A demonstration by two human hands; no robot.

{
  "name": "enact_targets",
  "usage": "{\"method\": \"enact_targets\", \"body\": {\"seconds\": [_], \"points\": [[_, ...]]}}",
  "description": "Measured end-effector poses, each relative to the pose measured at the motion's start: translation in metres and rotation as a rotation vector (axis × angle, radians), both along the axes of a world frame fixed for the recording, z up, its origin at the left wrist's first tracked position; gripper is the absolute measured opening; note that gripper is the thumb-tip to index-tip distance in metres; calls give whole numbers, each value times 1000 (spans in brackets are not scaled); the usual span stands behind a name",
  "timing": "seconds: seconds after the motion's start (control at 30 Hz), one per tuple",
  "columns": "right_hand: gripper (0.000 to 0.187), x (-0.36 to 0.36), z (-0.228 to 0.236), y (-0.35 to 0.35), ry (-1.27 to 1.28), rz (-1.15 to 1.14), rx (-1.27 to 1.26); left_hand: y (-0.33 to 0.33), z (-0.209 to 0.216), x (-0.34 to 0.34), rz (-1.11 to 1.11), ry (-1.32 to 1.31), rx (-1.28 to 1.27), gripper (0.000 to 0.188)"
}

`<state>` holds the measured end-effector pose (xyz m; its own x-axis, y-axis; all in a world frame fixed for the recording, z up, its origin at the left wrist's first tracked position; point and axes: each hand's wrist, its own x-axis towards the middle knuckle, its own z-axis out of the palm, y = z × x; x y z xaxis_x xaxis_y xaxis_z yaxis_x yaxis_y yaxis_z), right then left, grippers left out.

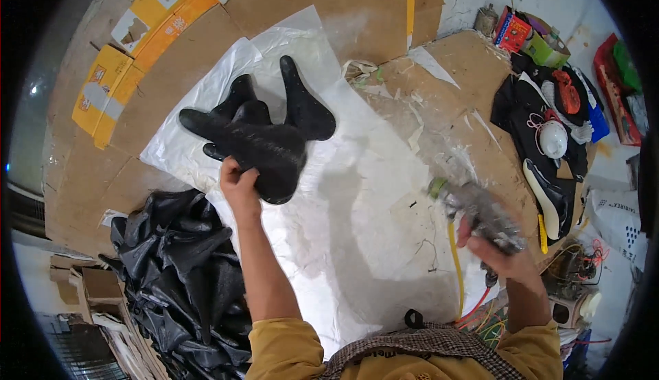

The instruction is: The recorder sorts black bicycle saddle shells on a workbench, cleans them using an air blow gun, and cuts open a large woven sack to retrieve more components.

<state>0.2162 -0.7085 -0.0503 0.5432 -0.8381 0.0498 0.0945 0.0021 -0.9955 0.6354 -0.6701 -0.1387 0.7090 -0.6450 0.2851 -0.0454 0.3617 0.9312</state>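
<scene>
Several smooth black pieces shaped like bicycle saddles lie in a cluster on a white sheet (371, 229). My left hand (240, 186) pinches the lower left edge of the front black saddle (264, 153), which overlaps others. One more saddle (307, 109) points away at the cluster's upper right. To the right, over the sheet's edge, my right hand (495, 255) is wrapped round a grey hand-held air tool (484, 216) with a green end. Motion blurs that tool, so its exact kind is unclear. A red hose (479, 303) runs from a fitting beneath it.
A heap of black saddle-shaped pieces (185, 263) sits at the left. Cardboard (316, 2) lines the far side. Clothing with a white lamp (552, 140), boxes (549, 47) and a dark motor-like device (573, 267) stand at the right. A yellow hose (455, 263) crosses the sheet's right side.
</scene>
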Motion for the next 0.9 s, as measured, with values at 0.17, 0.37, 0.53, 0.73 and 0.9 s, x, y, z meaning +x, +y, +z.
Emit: {"method": "enact_targets", "body": {"seconds": [0.17,0.37,0.53,0.73,0.9], "points": [[58,13,39,-2,-79,-103,16,23,14,25,34,22,19,18],[54,-5,-42,-4,199,17,140,-89,-5,3,-200,80,48,23],[58,-5,-60,3,217,31,252,-176,-27,26,-168,75,358,17],[61,-7,-63,12,279,39,356,-162,-27,-17,-153,102,463,22],[60,-3,-59,23,252,173,278,-59,43,-57,21,-566,201,26]]}}
